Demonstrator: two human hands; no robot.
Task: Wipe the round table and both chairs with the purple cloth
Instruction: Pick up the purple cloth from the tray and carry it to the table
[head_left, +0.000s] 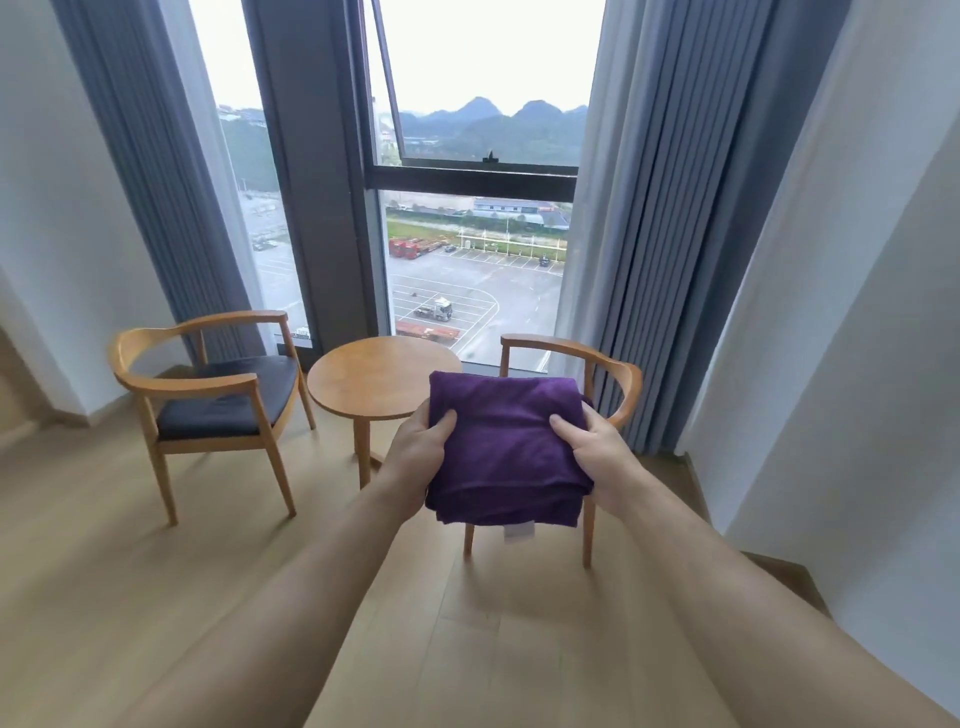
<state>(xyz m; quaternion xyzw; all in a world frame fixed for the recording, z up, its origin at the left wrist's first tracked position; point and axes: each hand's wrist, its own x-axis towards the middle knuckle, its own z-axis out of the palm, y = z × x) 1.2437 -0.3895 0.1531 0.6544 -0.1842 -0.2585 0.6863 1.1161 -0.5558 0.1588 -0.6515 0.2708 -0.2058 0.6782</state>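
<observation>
**Folded cloth held in both hands before the chairs**

You hold the folded purple cloth (506, 447) out in front of you, your left hand (418, 449) gripping its left edge and your right hand (602, 457) gripping its right edge, thumbs on top. Beyond your hands stands the round wooden surface (374, 376). One chair (208, 395) sits beyond your left hand; the other chair (615, 374) is partly hidden behind the cloth. A window (478, 249) lies farther off.

Bare round table (363, 382) top lies open, flanked by left chair (208, 395) and right chair (613, 374)
</observation>
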